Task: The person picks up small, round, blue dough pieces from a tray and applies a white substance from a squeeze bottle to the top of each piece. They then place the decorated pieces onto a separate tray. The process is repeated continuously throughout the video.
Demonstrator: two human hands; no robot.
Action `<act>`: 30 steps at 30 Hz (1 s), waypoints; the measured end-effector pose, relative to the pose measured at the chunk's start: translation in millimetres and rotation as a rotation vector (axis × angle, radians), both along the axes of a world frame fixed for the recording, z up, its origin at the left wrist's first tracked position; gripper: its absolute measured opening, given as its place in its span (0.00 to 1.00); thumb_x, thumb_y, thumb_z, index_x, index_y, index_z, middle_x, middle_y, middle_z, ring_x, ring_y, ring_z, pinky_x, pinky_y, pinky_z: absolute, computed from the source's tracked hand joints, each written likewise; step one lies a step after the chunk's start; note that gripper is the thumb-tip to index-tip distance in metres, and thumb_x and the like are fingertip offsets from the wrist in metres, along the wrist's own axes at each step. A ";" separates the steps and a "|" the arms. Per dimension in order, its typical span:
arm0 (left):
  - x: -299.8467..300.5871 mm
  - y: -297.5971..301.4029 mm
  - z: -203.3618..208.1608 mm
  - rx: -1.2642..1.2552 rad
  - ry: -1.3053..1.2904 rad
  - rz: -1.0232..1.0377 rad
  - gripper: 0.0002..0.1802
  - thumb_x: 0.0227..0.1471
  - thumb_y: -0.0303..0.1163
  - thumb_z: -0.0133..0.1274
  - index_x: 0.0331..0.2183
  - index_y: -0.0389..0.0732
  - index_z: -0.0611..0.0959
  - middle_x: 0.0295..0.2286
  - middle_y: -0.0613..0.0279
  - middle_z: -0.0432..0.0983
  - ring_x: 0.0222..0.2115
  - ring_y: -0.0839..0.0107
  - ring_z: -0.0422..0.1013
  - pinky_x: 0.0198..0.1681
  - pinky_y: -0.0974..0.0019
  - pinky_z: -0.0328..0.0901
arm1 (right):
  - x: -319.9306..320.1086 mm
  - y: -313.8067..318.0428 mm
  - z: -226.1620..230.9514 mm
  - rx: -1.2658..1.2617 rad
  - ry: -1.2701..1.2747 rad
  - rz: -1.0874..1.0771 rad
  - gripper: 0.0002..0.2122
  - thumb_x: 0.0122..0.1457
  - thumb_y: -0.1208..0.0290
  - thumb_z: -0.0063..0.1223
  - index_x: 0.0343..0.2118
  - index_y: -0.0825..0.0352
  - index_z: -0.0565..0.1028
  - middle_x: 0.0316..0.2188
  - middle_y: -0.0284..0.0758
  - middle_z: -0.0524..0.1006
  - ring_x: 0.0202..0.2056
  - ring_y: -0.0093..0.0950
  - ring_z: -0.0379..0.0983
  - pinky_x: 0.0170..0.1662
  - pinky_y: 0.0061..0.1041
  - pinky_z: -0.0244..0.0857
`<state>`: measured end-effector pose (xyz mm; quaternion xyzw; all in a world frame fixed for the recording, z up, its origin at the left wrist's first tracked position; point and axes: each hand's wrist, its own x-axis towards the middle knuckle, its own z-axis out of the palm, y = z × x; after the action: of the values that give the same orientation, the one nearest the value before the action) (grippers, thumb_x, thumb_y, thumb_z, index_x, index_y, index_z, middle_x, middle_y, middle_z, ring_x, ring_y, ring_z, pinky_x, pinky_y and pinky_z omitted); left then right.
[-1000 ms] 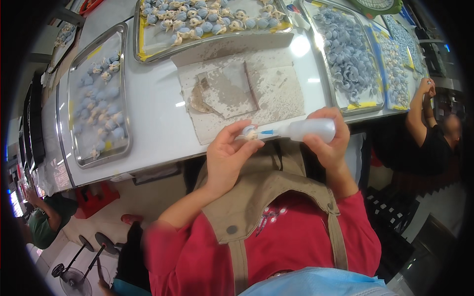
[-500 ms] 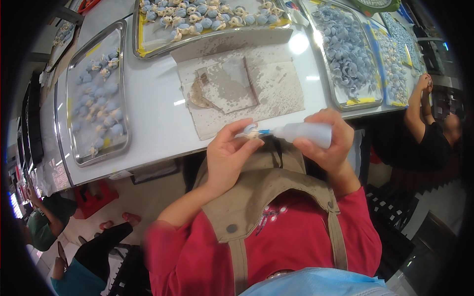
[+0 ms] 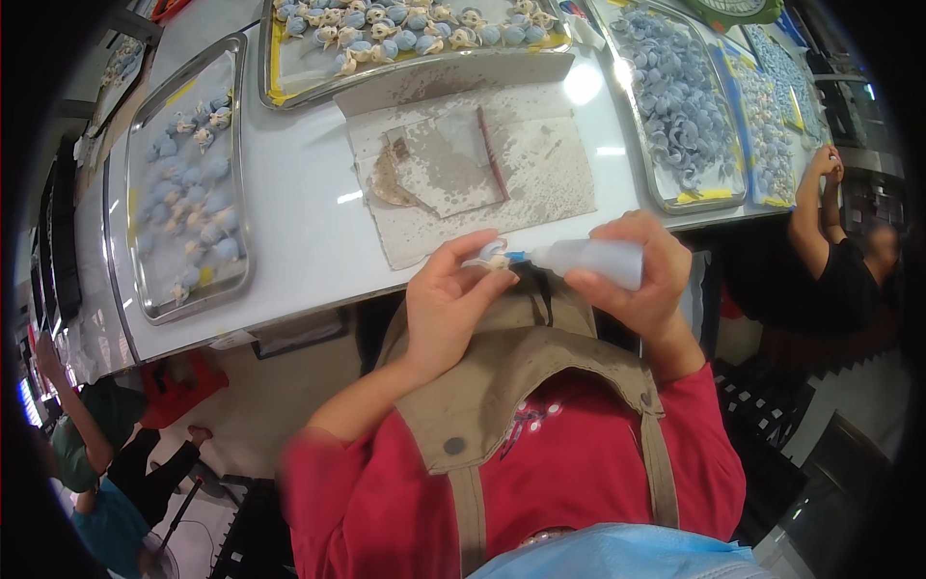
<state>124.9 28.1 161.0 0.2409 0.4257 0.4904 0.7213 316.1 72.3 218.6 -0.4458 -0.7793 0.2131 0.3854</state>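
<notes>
Just past the table's near edge, my left hand (image 3: 442, 307) pinches a small cream and pale-blue figurine piece (image 3: 495, 259) between thumb and fingers. My right hand (image 3: 644, 275) is wrapped round a translucent white squeeze bottle (image 3: 603, 262), tipped on its side. The bottle's thin blue nozzle points left and meets the piece or sits right beside it; contact is too small to make out. Beyond both hands lies a stained cardboard sheet (image 3: 555, 183) with a smaller soiled piece of card on top.
A metal tray (image 3: 247, 253) of blue and cream pieces stands left. Another tray (image 3: 386, 77) of similar figurines lies at the back. On the right, a tray (image 3: 709, 198) holds curved blue shells. One person (image 3: 815, 241) sits at the right; others are lower left, near a red stool (image 3: 183, 386).
My hands and the bottle have hardly shifted; the nozzle stays at the piece. At the lower left, the people in green and teal have moved.
</notes>
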 end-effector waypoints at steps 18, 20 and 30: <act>1.9 -0.2 -0.3 0.016 0.001 0.021 0.22 0.46 0.16 0.51 0.46 0.32 0.68 0.40 0.54 0.70 0.37 0.71 0.71 0.41 0.73 0.67 | 2.6 -0.5 0.3 -0.002 0.025 -0.023 0.17 0.38 0.66 0.69 0.27 0.68 0.72 0.20 0.35 0.73 0.19 0.25 0.72 0.22 0.19 0.64; 2.3 -0.3 -0.6 0.008 0.001 0.017 0.22 0.46 0.15 0.51 0.46 0.31 0.68 0.40 0.54 0.70 0.37 0.71 0.71 0.41 0.72 0.67 | 2.2 -0.8 1.4 0.002 0.015 -0.020 0.17 0.38 0.66 0.69 0.27 0.69 0.72 0.20 0.35 0.73 0.20 0.25 0.72 0.22 0.19 0.64; 0.5 0.1 -2.5 0.021 0.025 -0.008 0.22 0.50 0.24 0.51 0.47 0.34 0.66 0.37 0.54 0.73 0.36 0.71 0.72 0.38 0.74 0.66 | 6.7 -1.8 0.0 -0.028 0.070 -0.056 0.15 0.38 0.70 0.68 0.27 0.69 0.72 0.20 0.35 0.73 0.20 0.22 0.70 0.23 0.18 0.63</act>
<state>125.5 28.2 158.5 0.2561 0.4285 0.4891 0.7152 322.8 70.5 218.6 -0.4651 -0.7494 0.2284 0.4122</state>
